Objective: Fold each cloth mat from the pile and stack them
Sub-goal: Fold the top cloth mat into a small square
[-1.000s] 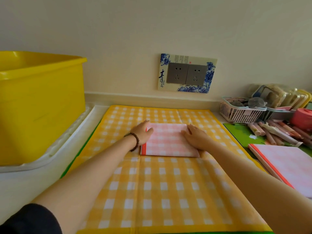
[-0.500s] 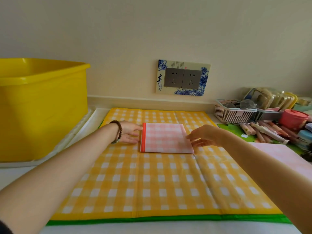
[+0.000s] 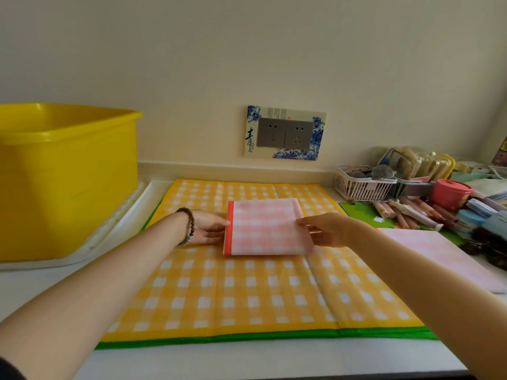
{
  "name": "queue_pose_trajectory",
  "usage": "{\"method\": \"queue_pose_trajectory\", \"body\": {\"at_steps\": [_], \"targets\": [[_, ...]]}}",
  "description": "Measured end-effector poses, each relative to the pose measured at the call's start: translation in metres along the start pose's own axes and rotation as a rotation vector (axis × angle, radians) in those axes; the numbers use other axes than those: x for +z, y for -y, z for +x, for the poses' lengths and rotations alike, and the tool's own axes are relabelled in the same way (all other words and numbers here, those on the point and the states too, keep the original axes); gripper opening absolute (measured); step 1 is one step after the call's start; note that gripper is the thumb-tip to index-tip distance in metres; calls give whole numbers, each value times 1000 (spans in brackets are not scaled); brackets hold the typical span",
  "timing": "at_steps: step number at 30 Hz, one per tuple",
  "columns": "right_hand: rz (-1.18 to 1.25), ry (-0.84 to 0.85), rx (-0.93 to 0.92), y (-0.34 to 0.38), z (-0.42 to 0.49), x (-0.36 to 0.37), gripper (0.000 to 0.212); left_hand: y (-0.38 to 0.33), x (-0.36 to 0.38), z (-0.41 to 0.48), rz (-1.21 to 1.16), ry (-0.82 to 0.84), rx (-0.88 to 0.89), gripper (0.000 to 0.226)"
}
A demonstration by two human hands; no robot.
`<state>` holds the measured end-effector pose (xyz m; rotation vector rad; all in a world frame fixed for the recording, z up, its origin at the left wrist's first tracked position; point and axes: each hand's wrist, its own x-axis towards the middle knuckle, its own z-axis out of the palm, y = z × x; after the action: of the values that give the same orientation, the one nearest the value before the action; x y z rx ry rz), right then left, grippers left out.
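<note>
A folded pink checked mat (image 3: 264, 227) with a red left edge lies on a spread yellow checked mat (image 3: 233, 294) that has a green front border. My left hand (image 3: 207, 229), palm up with straight fingers, touches the red edge, its fingertips slipped just under it. My right hand (image 3: 326, 229) pinches the right edge of the folded pink mat, thumb on top and fingers beneath. Another pink mat (image 3: 439, 259) lies flat to the right, partly hidden by my right forearm.
A large yellow tub (image 3: 65, 176) stands on a white tray (image 3: 115, 229) at the left. At the back right sit a pink basket (image 3: 362, 187), a red-lidded jar (image 3: 450, 190) and several tubes and packets. A wall socket (image 3: 285, 133) is behind.
Both hands left the top of the folded pink mat and moved to its sides. The left now touches the red edge; the right has taken hold of the right edge.
</note>
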<state>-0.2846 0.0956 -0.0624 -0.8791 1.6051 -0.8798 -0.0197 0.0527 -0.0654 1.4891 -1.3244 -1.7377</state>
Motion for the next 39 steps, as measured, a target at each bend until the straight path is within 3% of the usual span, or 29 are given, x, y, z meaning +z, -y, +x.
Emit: {"method": "queue_pose_trajectory", "body": {"at_steps": [8, 13, 19, 30, 33, 39], "targets": [[72, -55, -142, 10, -30, -45, 25, -20, 33, -2, 8, 69, 140, 18], [32, -144, -194, 21, -62, -102, 23, -44, 87, -11, -37, 175, 233, 7], [-33, -278, -182, 20, -92, -174, 20, -60, 162, -10, -157, 298, 291, 11], [-121, -490, -57, -24, -90, -270, 13, -53, 274, 17, -97, 312, 186, 12], [-188, -540, 29, -42, -77, -282, 33, -47, 288, 24, -21, 313, 151, 23], [-223, -555, 66, -59, -64, -290, 35, -33, 306, 31, 21, 253, 120, 36]]}}
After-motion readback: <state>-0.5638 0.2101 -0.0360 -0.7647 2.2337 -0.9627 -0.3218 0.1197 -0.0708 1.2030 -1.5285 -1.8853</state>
